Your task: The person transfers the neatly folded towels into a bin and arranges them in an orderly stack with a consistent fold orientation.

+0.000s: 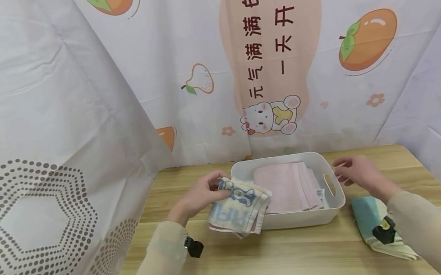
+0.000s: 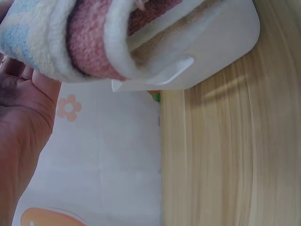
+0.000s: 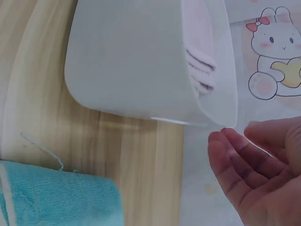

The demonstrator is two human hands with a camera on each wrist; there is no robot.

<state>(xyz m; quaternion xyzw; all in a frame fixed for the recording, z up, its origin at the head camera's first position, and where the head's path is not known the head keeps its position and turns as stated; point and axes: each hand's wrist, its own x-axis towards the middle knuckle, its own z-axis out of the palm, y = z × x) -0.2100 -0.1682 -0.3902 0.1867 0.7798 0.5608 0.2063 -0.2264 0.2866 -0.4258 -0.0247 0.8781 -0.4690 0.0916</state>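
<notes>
My left hand [image 1: 206, 190] pinches a folded cream towel [image 1: 238, 206] with a blue cartoon print and letters, thumb on top. The towel hangs over the left end of a white plastic bin [image 1: 303, 219]; its pink and white folded layers [image 2: 96, 37] show up close in the left wrist view. Inside the bin lies a folded pink towel [image 1: 281, 187]. My right hand [image 1: 359, 174] is at the bin's right end, by the handle hole, fingers loosely bent and holding nothing. In the right wrist view its fingertips [image 3: 217, 137] are right at the bin's rim.
A folded teal and cream towel [image 1: 370, 220] lies on the wooden table [image 1: 300, 260] at the right, partly under my right forearm in the head view. Behind the table hangs a printed curtain [image 1: 203, 126], with another dotted curtain [image 1: 40, 131] along the left.
</notes>
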